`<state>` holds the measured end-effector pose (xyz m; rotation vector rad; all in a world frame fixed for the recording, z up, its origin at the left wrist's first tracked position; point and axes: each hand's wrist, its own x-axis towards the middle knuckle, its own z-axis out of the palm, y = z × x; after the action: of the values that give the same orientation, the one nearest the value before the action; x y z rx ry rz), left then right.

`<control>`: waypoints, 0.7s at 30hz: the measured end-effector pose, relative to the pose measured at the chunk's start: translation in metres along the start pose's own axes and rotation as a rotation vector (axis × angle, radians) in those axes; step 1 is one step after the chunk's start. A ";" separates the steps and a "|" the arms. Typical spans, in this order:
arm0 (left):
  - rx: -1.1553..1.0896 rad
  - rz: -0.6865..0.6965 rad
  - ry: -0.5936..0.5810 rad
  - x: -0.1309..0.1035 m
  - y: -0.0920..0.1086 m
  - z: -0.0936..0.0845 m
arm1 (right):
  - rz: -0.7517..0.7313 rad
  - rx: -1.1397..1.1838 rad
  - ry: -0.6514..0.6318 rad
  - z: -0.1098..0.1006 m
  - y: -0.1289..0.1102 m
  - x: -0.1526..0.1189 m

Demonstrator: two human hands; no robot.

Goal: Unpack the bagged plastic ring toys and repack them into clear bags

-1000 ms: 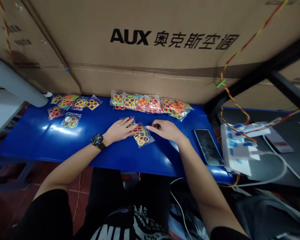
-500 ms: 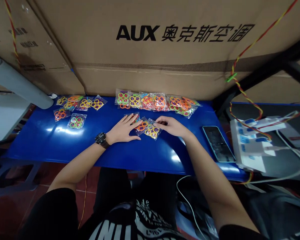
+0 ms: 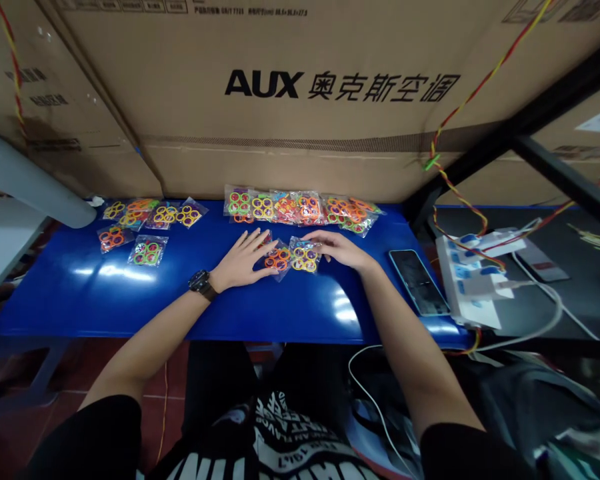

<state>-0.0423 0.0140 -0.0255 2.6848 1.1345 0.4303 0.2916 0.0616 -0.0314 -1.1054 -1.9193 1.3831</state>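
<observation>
My left hand (image 3: 243, 261) lies flat with its fingers spread, over a clear packet partly hidden beneath it. Its fingertips and thumb reach a clear packet of orange rings (image 3: 279, 259). My right hand (image 3: 343, 249) has its fingers curled at the upper right edge of a clear packet of yellow rings (image 3: 305, 259), gripping it there. That packet lies on the blue table just right of the orange one. Behind both hands runs a row of overlapping packets of coloured rings (image 3: 285, 207).
More ring packets (image 3: 147, 252) lie at the left of the blue table (image 3: 260, 313). At the right are a phone (image 3: 419, 283) and a power strip (image 3: 463, 283) with cables. A large cardboard box (image 3: 280, 133) stands behind, a grey pole (image 3: 35, 177) at left.
The yellow-ring packet has turned straighter and come slightly apart from the orange one, with my right hand at its edge. My left hand stays spread. The camera view has shifted.
</observation>
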 end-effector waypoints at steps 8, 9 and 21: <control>-0.045 0.146 0.027 0.003 0.008 0.001 | -0.014 0.088 0.073 0.008 0.002 0.000; -0.052 0.137 0.035 0.003 0.007 0.000 | -0.013 0.109 0.096 0.008 0.003 0.000; -0.575 -0.150 0.304 0.020 0.017 -0.012 | -0.061 0.210 0.216 0.025 -0.017 0.009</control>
<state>-0.0220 0.0175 -0.0061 2.0669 1.0676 0.9907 0.2620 0.0540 -0.0243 -1.0400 -1.6024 1.3387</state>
